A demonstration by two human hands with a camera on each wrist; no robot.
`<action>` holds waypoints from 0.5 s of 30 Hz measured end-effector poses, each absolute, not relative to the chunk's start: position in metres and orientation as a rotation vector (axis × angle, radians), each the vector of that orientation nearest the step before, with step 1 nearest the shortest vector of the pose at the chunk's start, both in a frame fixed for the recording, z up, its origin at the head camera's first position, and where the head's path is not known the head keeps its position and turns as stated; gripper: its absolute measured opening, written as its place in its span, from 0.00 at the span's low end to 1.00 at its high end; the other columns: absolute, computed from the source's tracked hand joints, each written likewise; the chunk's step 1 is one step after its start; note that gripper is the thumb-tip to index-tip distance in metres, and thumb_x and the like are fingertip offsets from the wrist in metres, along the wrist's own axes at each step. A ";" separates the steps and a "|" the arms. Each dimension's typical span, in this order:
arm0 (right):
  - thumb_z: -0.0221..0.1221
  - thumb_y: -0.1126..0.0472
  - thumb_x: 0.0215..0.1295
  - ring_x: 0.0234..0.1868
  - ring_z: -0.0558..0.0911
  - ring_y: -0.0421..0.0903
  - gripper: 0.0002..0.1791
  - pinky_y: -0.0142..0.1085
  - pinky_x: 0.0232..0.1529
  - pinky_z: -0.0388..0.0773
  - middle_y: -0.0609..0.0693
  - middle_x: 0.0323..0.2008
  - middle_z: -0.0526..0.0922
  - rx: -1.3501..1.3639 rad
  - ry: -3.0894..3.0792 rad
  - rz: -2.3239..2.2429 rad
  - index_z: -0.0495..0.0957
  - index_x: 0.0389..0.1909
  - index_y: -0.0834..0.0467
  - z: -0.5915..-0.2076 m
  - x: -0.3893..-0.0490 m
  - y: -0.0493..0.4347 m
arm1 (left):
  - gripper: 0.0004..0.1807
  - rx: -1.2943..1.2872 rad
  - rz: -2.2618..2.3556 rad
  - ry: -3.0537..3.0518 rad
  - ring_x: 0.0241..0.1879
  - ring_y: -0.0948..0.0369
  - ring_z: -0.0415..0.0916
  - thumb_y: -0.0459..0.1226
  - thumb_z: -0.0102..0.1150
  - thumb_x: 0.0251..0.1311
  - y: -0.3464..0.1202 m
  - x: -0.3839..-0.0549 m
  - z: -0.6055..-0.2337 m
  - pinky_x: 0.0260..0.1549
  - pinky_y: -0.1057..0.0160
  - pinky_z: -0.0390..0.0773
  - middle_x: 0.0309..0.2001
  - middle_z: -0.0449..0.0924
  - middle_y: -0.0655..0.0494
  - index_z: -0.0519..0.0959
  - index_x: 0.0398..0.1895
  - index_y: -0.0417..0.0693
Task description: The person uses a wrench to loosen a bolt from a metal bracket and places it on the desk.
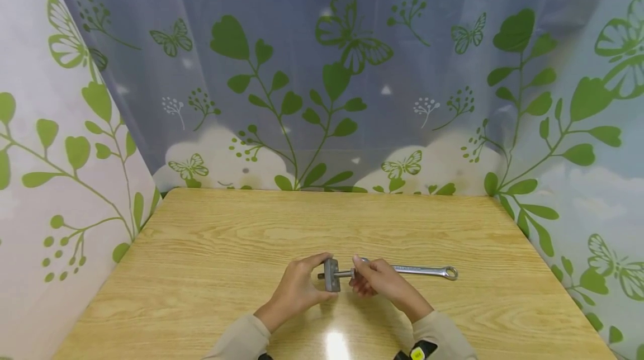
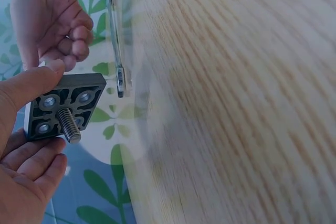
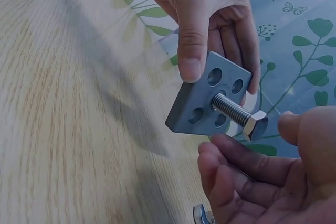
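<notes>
My left hand (image 1: pixel 296 288) grips a square grey metal plate (image 3: pixel 181 111) by opposite edges, thumb on one side and fingers on the other, above the table. Four-cornered and thick, the plate has round holes near its corners. A hex bolt (image 3: pixel 233 109) runs through its centre, head toward my right hand; its threaded end (image 2: pixel 69 127) sticks out of the recessed back face in the left wrist view. My right hand (image 1: pixel 379 283) is beside the bolt head with fingers loosely bent. In the right wrist view a gap shows between that thumb and the bolt head.
A combination wrench (image 1: pixel 422 270) lies on the wood-grain table (image 1: pixel 241 231) beyond and to the right of my right hand, its ring end pointing right. Patterned curtains (image 1: pixel 302 97) with green leaves and butterflies enclose the table's back and sides.
</notes>
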State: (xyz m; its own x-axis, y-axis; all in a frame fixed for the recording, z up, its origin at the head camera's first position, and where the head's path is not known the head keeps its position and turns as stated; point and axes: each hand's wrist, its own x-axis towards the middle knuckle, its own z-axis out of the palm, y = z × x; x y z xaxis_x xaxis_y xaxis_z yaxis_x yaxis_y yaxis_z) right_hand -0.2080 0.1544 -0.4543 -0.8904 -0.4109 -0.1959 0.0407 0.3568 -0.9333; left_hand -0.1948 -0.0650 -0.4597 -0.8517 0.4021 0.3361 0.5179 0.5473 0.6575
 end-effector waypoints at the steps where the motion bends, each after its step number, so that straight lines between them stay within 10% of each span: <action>1: 0.40 0.40 0.75 0.28 0.83 0.48 0.37 0.43 0.33 0.84 0.54 0.27 0.83 -0.318 2.232 -1.540 0.79 0.33 0.71 -0.454 -0.208 0.154 | 0.39 -0.791 -1.190 -2.632 0.52 0.50 0.79 0.34 0.80 0.35 -0.065 -0.195 -0.460 0.55 0.53 0.78 0.52 0.81 0.44 0.75 0.56 0.36; 15: 0.64 0.64 0.60 0.31 0.75 0.43 0.10 0.32 0.31 0.76 0.52 0.31 0.78 -0.504 2.375 -1.546 0.78 0.40 0.65 -0.446 -0.206 0.153 | 0.39 -0.819 -1.198 -2.614 0.52 0.50 0.79 0.34 0.80 0.36 -0.066 -0.195 -0.463 0.53 0.55 0.79 0.52 0.81 0.44 0.75 0.57 0.35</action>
